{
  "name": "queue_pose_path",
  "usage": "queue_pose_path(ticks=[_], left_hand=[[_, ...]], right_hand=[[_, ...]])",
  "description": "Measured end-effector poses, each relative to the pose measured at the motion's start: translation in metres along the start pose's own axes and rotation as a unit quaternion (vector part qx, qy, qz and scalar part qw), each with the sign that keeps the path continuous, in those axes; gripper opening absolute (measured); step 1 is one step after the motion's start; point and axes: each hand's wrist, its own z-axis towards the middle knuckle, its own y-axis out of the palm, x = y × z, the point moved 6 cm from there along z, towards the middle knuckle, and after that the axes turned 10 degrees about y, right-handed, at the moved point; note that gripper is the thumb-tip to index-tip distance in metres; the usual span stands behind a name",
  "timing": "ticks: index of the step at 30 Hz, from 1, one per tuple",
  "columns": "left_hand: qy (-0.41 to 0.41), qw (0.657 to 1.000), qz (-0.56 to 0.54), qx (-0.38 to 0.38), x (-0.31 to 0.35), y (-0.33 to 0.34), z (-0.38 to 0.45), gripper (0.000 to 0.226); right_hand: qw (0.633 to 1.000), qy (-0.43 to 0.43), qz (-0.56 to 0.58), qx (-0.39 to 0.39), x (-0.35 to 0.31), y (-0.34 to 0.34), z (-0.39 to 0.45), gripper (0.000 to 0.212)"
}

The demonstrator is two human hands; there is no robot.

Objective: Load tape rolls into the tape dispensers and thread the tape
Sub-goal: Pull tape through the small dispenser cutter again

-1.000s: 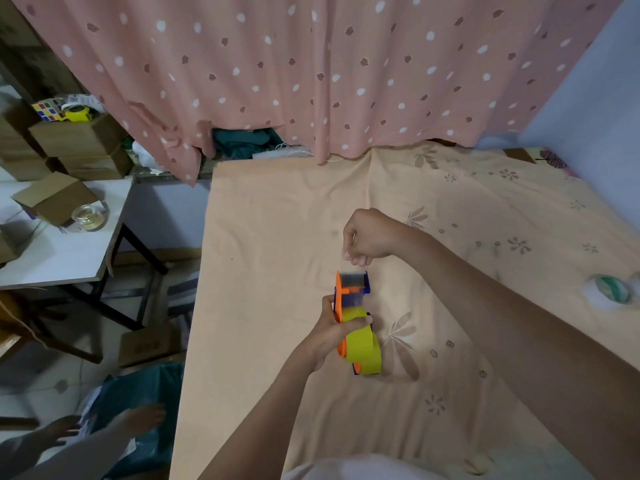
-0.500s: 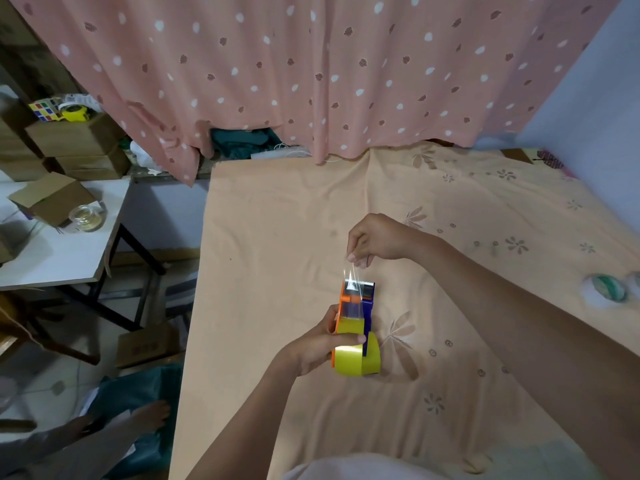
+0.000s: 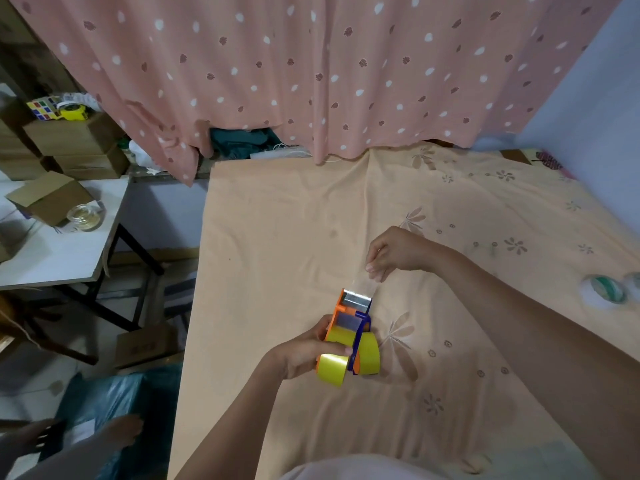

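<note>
An orange, blue and yellow tape dispenser (image 3: 349, 336) is held just above the bed's middle, its metal blade end pointing away from me. My left hand (image 3: 304, 351) grips its body from the left, thumb over the yellow cover. A clear strip of tape (image 3: 367, 287) runs from the blade end up to my right hand (image 3: 391, 252), which pinches the strip's free end a little beyond the dispenser. The tape roll inside the dispenser is mostly hidden by the yellow covers.
Peach bedsheet (image 3: 277, 237) covers the bed. Two loose tape rolls (image 3: 607, 289) lie at its right edge. A white side table (image 3: 52, 258) with a cardboard box and a clear roll (image 3: 85, 216) stands left. A person's foot (image 3: 121, 431) shows at lower left.
My right hand has drawn the clear tape out and moved to the right of the blade end. The dispenser has tilted so its yellow covers face me more.
</note>
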Motion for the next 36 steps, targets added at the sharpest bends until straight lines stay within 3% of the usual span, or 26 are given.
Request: queue_pose_path(ticks=[9,19,23,30,36], left_hand=[[-0.013,0.999,0.030,-0.042,0.007,0.014,-0.005,0.087],[-0.003,0.997,-0.045,-0.054,0.021,0.006,-0.028,0.069],[-0.007,0.994,-0.080,-0.074,0.024,0.002,-0.036,0.072],[0.003,0.990,-0.130,-0.056,0.025,-0.013,-0.037,0.101],[0.074,0.961,-0.267,0.001,0.026,-0.025,-0.030,0.073]], right_hand=[[1.000,0.019,0.016,-0.006,0.000,-0.005,0.003,0.003],[0.993,0.072,0.094,-0.003,0.009,-0.020,0.004,0.005],[0.986,0.097,0.132,-0.010,0.010,-0.021,0.002,0.011],[0.955,0.156,0.250,0.013,0.036,-0.012,0.003,0.010],[0.914,0.128,0.384,-0.035,0.037,0.018,-0.007,0.019]])
